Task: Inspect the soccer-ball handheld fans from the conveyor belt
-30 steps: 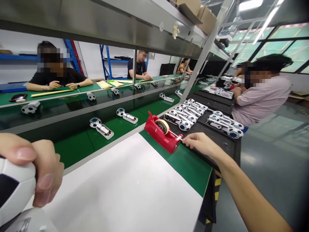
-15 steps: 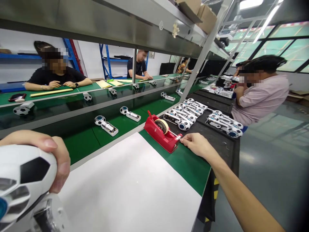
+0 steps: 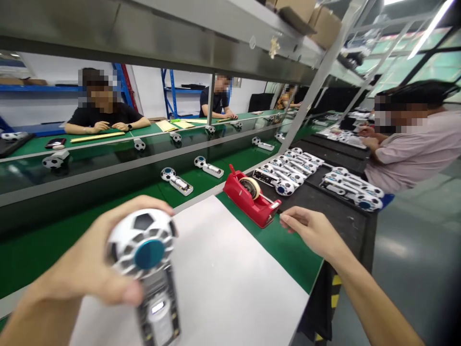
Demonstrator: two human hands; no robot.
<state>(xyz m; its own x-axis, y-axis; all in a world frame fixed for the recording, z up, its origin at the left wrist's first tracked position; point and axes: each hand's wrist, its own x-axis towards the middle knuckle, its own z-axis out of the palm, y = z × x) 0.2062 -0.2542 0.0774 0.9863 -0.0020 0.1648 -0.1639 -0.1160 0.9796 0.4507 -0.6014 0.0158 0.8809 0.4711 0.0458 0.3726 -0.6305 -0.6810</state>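
Note:
My left hand (image 3: 97, 259) is wrapped round the head of a handheld fan (image 3: 142, 221), white with black football patches and a blue disc at its centre. Its handle points down towards me, the inner parts and a small pale label exposed, above the white sheet (image 3: 230, 269). Slightly blurred, hand and fan are over the sheet's left part. My right hand (image 3: 306, 228) is in a pinch just right of the red tape dispenser (image 3: 250, 199), apart from its cutting end. Whatever is between those fingertips, if anything, is too small to make out.
More fans lie on the green conveyor (image 3: 108, 226) and in rows on the black trays (image 3: 342, 221) at right. Co-workers sit across the line, and a person in a pink shirt (image 3: 425, 149) works at right. A metal beam (image 3: 162, 43) spans overhead; a slanted post (image 3: 309, 96) stands behind the dispenser.
My left hand has brought the fan rightwards over the sheet, its blue disc now facing me. My right hand has drawn slightly away from the dispenser's cutting end. The view has shifted slightly left.

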